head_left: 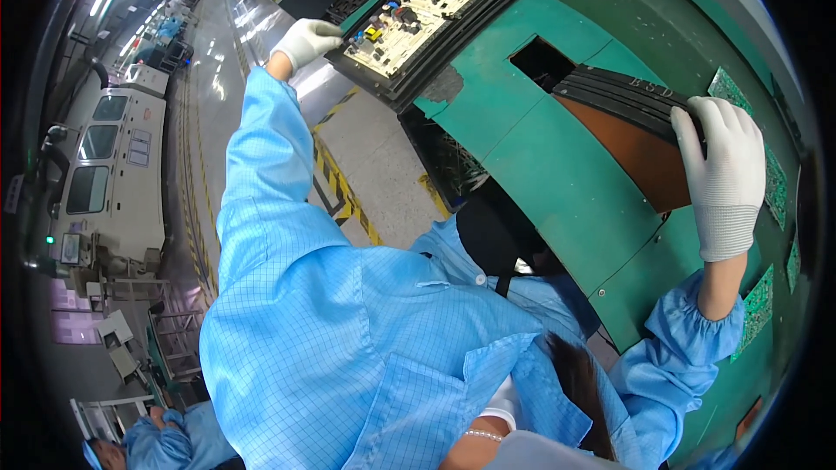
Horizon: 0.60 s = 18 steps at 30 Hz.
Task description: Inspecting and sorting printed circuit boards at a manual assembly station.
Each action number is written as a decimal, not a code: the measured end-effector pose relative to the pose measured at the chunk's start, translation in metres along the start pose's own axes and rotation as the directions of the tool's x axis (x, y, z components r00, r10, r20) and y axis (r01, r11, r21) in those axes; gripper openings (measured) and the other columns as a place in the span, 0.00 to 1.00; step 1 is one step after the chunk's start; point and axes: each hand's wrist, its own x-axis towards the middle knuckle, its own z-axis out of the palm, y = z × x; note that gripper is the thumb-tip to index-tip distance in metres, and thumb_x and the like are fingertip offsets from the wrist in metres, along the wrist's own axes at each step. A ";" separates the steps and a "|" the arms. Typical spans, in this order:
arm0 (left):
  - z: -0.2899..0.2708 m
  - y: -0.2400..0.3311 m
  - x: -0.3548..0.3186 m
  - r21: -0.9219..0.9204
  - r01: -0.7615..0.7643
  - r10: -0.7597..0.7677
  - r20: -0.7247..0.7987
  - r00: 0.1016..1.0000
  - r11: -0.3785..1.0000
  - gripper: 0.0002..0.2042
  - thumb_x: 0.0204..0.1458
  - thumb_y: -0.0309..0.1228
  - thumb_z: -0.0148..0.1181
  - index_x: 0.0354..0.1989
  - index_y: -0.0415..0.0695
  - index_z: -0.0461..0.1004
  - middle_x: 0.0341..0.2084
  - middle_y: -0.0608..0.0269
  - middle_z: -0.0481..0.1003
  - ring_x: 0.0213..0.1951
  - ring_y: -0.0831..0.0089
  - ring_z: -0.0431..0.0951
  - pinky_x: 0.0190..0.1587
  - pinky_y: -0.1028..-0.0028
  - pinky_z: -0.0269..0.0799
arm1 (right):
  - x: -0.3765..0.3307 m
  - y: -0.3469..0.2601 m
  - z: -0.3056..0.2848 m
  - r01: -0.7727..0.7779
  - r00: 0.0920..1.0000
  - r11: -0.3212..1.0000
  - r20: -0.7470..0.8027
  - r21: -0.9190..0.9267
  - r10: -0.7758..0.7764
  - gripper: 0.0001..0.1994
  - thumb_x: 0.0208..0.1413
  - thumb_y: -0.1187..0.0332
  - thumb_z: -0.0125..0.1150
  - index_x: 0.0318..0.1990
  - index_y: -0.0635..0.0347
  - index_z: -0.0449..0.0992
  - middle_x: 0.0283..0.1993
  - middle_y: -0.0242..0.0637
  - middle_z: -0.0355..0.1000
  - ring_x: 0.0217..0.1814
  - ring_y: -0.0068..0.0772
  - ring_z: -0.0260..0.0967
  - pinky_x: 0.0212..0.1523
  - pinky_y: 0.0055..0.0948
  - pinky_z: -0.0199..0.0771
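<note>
Stacked black trays (462,42) of cream circuit boards (406,42) overhung the green metal-look bench (544,170) at 12 o'clock, so white-gloved left hand (306,42) gripped one end, probably for support. White-gloved right hand (730,157) clutched a ridged black stack (610,88) at 2, maybe steadying it.

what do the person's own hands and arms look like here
The left hand and right hand wear white knit gloves; a ribbed cuff shows clearly on the right. The sleeves are light blue with a fine dark grid, the right one gathered at its end.
</note>
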 end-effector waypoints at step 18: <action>0.001 0.045 0.156 0.249 0.112 -0.177 0.254 0.951 0.962 0.16 0.50 0.38 0.69 0.45 0.45 0.83 0.32 0.60 0.82 0.30 0.65 0.82 0.32 0.63 0.80 | 0.003 -0.007 -0.005 0.014 0.995 1.000 -0.098 0.002 -0.014 0.09 0.52 0.65 0.65 0.34 0.60 0.75 0.35 0.39 0.73 0.40 0.43 0.71 0.46 0.38 0.69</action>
